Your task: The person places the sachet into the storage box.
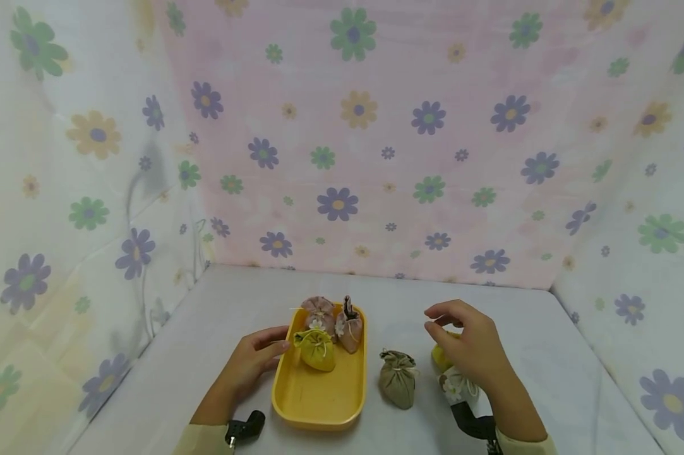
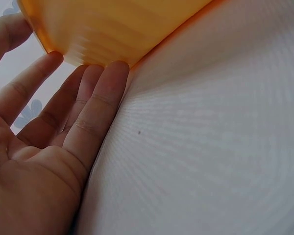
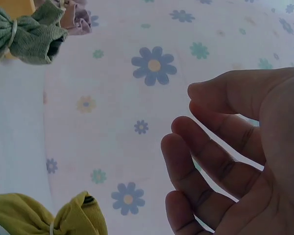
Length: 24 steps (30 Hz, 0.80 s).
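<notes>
My left hand rests beside a yellow tray, its fingertips against the tray's outer wall. Inside the tray lie two mauve drawstring pouches with white flowers and one yellow-green pouch. Over the table at the right, my right hand hovers with loosely bent fingers and nothing between them. Below it, partly hidden by the hand, are a yellow pouch and a cream pouch with a white flower. An olive-green pouch stands between the tray and that hand.
A white cloth covers the table. Flower-printed curtains enclose it at the back and on both sides. Each wrist carries a black camera mount, such as the left one.
</notes>
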Each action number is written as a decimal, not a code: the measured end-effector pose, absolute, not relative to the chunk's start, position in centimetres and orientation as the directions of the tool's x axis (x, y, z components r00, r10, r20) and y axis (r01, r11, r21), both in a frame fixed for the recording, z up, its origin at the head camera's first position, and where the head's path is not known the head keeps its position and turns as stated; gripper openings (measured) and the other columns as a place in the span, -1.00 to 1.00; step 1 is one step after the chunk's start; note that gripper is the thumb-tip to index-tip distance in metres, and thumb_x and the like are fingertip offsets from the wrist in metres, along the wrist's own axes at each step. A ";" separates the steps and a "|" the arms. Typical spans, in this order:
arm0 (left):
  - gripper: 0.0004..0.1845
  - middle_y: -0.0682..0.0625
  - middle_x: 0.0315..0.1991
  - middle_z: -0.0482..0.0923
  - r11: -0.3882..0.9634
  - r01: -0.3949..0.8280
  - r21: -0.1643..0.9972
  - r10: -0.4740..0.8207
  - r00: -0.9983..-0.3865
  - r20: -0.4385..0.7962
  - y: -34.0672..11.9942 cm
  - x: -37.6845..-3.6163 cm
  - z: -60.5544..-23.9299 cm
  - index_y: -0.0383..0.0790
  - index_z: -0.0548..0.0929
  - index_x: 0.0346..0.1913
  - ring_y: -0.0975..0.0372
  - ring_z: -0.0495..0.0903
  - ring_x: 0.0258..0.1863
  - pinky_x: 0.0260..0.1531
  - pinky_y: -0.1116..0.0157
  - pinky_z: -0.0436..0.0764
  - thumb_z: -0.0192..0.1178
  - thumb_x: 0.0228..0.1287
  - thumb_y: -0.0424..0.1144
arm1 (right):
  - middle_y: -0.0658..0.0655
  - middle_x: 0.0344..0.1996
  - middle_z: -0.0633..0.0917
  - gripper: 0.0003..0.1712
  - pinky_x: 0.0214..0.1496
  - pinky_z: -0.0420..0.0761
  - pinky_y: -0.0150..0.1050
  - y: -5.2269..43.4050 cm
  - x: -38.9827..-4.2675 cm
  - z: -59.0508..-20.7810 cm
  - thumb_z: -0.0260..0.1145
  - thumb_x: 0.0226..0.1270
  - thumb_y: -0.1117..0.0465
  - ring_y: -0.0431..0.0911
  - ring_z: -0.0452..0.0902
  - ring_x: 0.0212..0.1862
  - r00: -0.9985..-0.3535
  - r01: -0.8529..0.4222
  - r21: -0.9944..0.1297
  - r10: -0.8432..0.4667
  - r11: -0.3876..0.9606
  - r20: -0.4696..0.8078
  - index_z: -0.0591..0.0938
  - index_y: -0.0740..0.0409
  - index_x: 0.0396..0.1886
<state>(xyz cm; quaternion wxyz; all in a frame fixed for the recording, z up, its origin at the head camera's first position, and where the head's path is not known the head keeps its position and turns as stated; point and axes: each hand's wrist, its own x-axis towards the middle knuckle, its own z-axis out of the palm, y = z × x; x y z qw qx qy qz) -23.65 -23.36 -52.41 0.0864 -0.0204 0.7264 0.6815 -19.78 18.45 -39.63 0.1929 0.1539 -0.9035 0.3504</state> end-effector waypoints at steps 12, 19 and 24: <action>-0.41 -0.08 0.29 0.62 0.044 -0.161 0.986 0.078 -0.983 -0.164 -23.6 -23.8 -52.5 -0.08 0.66 0.30 0.10 0.67 0.19 0.02 0.18 0.78 0.49 0.21 -0.01 | 0.06 0.11 0.72 -0.59 0.19 0.65 0.15 22.3 -20.6 -40.1 0.48 0.37 0.01 0.05 0.65 0.13 -0.954 -0.282 -0.635 -0.142 0.719 0.262 0.68 -0.01 0.15; -0.41 -0.12 0.31 0.61 0.071 -0.152 0.986 0.085 -0.984 -0.157 -23.3 -23.7 -52.2 -0.12 0.64 0.32 0.10 0.67 0.19 0.02 0.19 0.77 0.46 0.26 -0.03 | 0.11 0.16 0.68 -0.51 0.20 0.66 0.17 23.7 -21.0 -41.0 0.46 0.37 -0.07 0.14 0.64 0.19 -0.984 -0.180 -0.646 -0.128 0.742 0.127 0.65 -0.03 0.22; -0.40 -0.12 0.31 0.60 0.087 -0.149 0.985 0.078 -0.985 -0.156 -23.1 -23.6 -52.0 -0.12 0.63 0.33 0.09 0.67 0.20 0.02 0.20 0.77 0.45 0.27 -0.01 | 0.14 0.16 0.69 -0.48 0.12 0.70 0.14 24.2 -21.0 -41.0 0.48 0.34 -0.07 0.17 0.64 0.19 -0.989 -0.139 -0.658 -0.130 0.740 0.063 0.66 0.01 0.21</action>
